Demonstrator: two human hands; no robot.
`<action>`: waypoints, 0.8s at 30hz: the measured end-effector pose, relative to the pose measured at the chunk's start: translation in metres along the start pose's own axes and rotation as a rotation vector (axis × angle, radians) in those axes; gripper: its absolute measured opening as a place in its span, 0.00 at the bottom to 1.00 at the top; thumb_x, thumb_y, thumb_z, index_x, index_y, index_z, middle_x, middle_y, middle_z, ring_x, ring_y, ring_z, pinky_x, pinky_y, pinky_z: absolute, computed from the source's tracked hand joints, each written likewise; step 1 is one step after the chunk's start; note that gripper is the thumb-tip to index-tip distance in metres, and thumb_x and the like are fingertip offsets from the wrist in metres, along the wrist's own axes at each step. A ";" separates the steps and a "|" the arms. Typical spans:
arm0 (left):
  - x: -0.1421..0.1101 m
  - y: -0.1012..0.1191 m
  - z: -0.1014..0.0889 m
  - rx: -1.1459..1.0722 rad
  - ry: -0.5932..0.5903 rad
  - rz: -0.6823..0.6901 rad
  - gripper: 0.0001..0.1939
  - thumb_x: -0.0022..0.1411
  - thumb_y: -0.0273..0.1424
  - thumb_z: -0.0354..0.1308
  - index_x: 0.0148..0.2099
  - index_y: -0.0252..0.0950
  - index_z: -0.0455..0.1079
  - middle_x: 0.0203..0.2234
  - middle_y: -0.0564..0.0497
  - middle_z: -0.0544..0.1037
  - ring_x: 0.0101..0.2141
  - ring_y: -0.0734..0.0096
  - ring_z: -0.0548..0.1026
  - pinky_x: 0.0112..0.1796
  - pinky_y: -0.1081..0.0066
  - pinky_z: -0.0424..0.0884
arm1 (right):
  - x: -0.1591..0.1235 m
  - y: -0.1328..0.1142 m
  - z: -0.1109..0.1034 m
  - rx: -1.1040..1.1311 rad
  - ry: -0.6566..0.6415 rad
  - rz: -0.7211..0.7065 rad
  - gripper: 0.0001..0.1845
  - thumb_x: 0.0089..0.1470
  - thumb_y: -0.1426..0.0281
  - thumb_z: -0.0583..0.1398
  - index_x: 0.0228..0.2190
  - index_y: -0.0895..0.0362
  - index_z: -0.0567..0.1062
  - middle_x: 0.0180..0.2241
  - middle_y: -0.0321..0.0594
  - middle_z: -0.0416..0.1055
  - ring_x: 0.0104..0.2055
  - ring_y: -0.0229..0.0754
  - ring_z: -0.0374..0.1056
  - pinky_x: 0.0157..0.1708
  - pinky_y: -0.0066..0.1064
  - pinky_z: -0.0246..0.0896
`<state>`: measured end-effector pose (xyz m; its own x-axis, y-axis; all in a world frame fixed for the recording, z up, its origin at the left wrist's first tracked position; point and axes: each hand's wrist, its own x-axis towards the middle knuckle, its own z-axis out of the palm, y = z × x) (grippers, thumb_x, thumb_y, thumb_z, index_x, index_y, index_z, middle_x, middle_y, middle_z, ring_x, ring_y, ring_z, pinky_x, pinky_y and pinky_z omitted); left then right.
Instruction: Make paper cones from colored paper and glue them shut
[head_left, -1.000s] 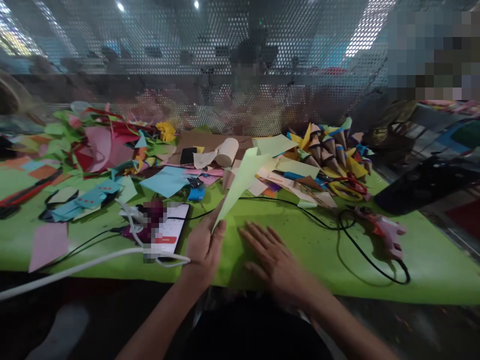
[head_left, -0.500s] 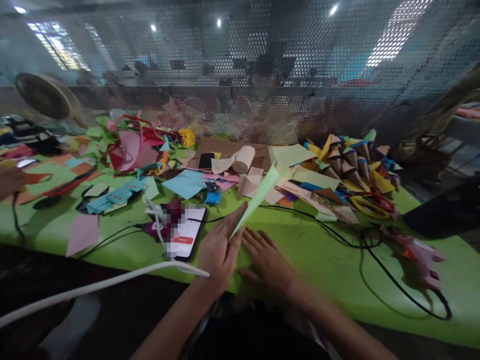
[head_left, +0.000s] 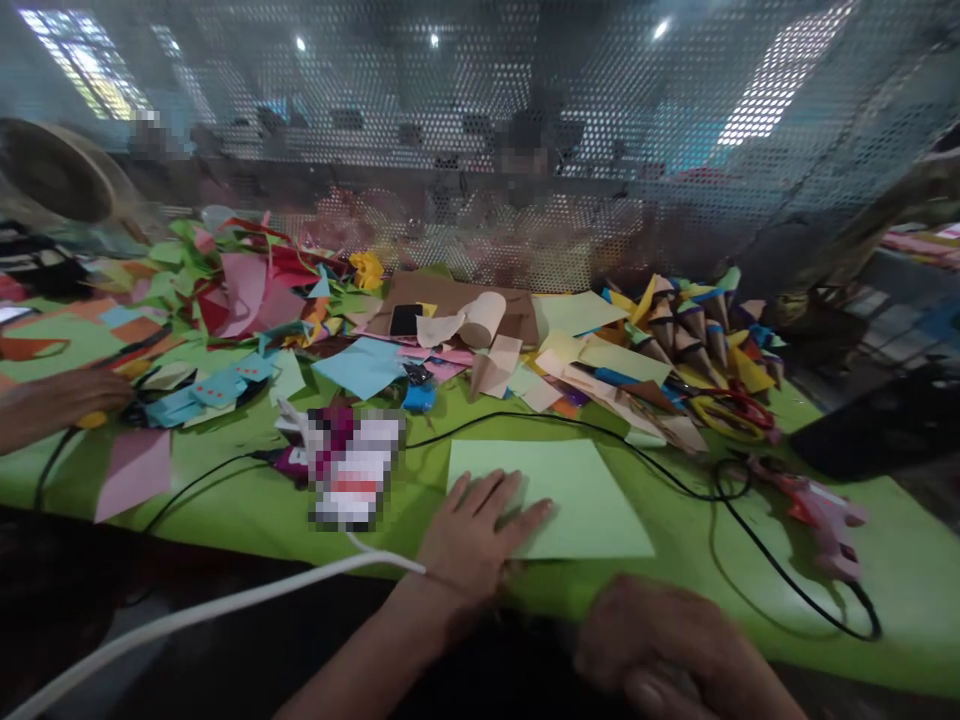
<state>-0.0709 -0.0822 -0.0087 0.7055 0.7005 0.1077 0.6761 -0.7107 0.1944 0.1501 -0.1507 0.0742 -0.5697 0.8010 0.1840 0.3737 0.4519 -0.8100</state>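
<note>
A pale green sheet [head_left: 589, 500] lies flat at the near middle of the green table [head_left: 232, 515], its left part under the left hand [head_left: 476, 530], fingers spread open and palm down on the paper. The right hand [head_left: 660, 635] — blurred on my feed — hangs at the near edge, apart from the sheet, its fingers bent; I cannot tell whether they are closed on anything. Left of the sheet I see a phone [head_left: 364, 480], and a white cord [head_left: 225, 597] runs from the near left to the left wrist. A black cord [head_left: 645, 452] passes just beyond the sheet to its far right, near a pink glue gun [head_left: 829, 525]. Farther back sit scissors [head_left: 731, 415], a cluster of paper cones [head_left: 694, 330], a paper roll [head_left: 482, 320] and a blue sheet [head_left: 360, 367]. At far left, another person's hand [head_left: 71, 400] reaches in — its grip unclear to me — before a mesh screen [head_left: 450, 120].
</note>
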 end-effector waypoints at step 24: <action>-0.024 0.007 0.000 -0.068 -0.076 0.019 0.37 0.63 0.39 0.60 0.70 0.54 0.48 0.70 0.51 0.49 0.67 0.53 0.53 0.62 0.43 0.54 | -0.051 0.092 0.022 -0.823 0.117 -0.039 0.34 0.57 0.67 0.61 0.63 0.50 0.61 0.61 0.42 0.66 0.60 0.48 0.65 0.57 0.42 0.63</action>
<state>-0.0830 -0.1041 -0.0094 0.7336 0.6786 0.0379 0.6487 -0.7157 0.2588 0.1972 -0.1588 -0.0224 -0.5300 0.7942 0.2972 0.7972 0.5862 -0.1445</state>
